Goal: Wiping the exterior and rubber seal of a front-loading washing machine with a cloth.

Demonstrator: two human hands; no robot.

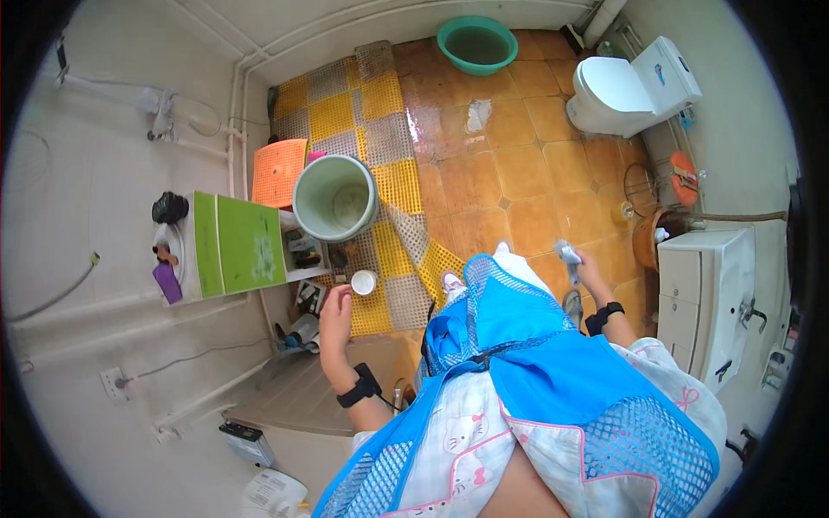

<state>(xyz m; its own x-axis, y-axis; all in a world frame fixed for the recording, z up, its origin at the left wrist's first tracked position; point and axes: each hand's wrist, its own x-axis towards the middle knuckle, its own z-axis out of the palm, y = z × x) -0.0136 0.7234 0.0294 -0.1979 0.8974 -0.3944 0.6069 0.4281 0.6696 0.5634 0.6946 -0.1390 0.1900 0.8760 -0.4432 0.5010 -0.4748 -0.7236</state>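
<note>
My right hand grips a small pale grey brush-like tool, held out over the tiled floor to the right of my body. My left hand hangs on the left with its fingers loosely bent, and I see nothing in its grasp. Just beyond its fingertips is a round white tub, which appears to rest on the yellow and grey mesh mat. Farther ahead stands a tall pale green bucket, with a little wetness or residue at its bottom.
A green-fronted cabinet and orange plastic stool flank the bucket. A teal basin of dark water sits by the far wall. The toilet and washbasin cabinet line the right. The mat's edge is folded near my feet; floor tiles look wet.
</note>
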